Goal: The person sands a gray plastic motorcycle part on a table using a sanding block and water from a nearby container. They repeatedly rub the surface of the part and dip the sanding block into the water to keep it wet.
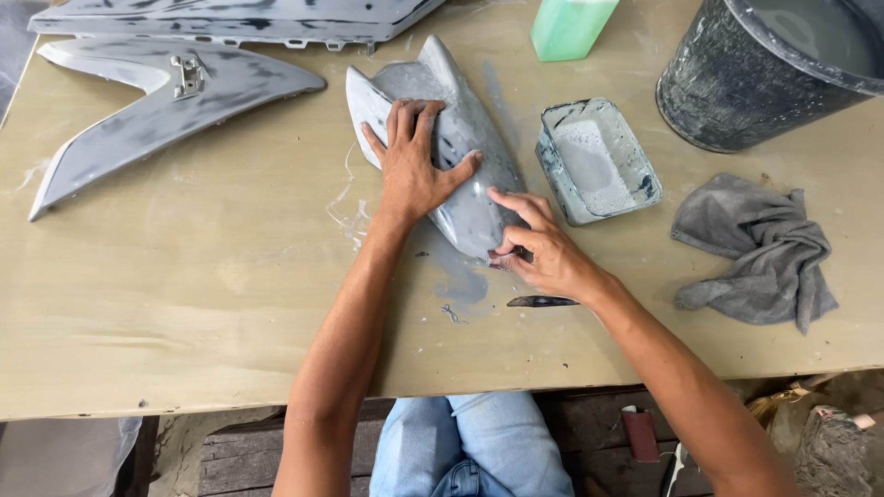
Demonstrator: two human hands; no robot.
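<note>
The fingers of the left hand (pixel 414 161) are spread apart and pressed flat on the upper face of a grey primed fairing panel (pixel 451 138), the thumb reaching toward three o'clock across its ridge. The right hand (pixel 539 248) has its fingers drawn together, pinching what looks like a small folded piece of abrasive paper against the panel's near tip at about five o'clock; the piece itself is mostly hidden. The panel lies near the centre of a plywood workbench (pixel 184 322), its pointed end toward twelve o'clock, with wet grey smears on the wood beneath it. Done well, this kind of wet rubbing likely wants the flat hand holding the panel steady while the pinching hand works lightly along the curve. Just at three o'clock from the panel sits a rectangular tray of cloudy water (pixel 599 156). Farther out, a crumpled grey rag (pixel 760 248) lies at three o'clock, a dark bucket (pixel 718 92) at two o'clock, a green bottle (pixel 566 28) at twelve, and two more primed panels (pixel 138 110) at ten o'clock. A dark sliver (pixel 541 301) lies just below the right wrist.
</note>
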